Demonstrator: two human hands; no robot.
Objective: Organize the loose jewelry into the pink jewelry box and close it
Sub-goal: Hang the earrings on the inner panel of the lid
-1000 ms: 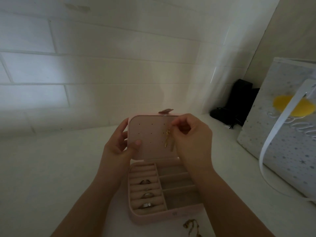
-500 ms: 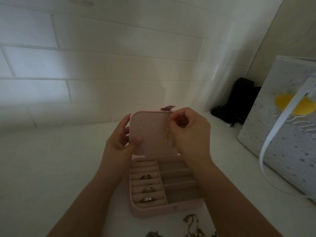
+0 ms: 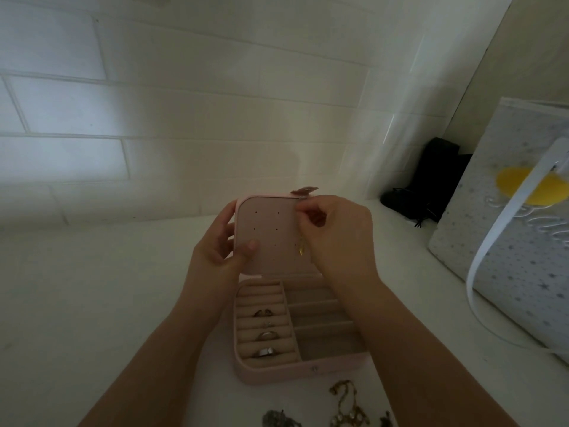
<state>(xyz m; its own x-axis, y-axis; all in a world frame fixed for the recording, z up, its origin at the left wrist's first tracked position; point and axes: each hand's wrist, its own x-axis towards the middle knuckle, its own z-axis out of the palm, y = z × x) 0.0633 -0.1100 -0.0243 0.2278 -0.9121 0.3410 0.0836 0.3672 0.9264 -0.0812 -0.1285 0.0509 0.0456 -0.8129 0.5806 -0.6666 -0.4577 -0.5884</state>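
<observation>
The left hand [image 3: 220, 251] grips the left edge of the pink jewelry box [image 3: 295, 365] lid [image 3: 268, 238]; the right hand [image 3: 335, 235] pinches a gold earring [image 3: 300, 249] against it. Bare tabletop [image 3: 92, 303] lies left.

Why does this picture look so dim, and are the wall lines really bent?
Head view: light is low and greyish, so the rings and loose jewelry look murky; the wide lens bows the tile wall lines; the right hand is slightly soft.
</observation>
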